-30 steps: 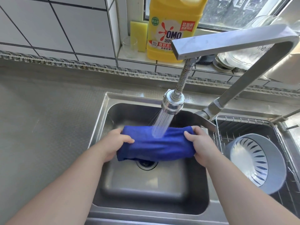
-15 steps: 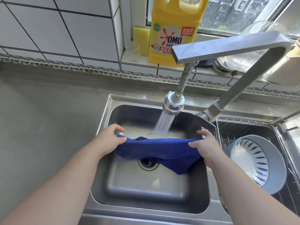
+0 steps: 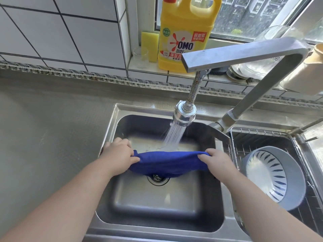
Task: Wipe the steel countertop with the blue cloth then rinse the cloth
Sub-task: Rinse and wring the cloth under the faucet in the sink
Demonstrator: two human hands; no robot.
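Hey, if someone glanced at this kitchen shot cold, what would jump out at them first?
Probably the blue cloth, stretched between the left hand and right hand over the steel sink. Next, the faucet spraying water into the basin just behind the cloth. Then the big yellow detergent bottle on the window ledge.

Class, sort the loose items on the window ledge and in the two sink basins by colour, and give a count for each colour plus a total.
Yellow: 2, the detergent bottle and the sponge
Blue: 1, the cloth
Grey: 1, the colander
Clear: 1, the small glass
Total: 5
The stacked items at the ledge's right end are too unclear to count.
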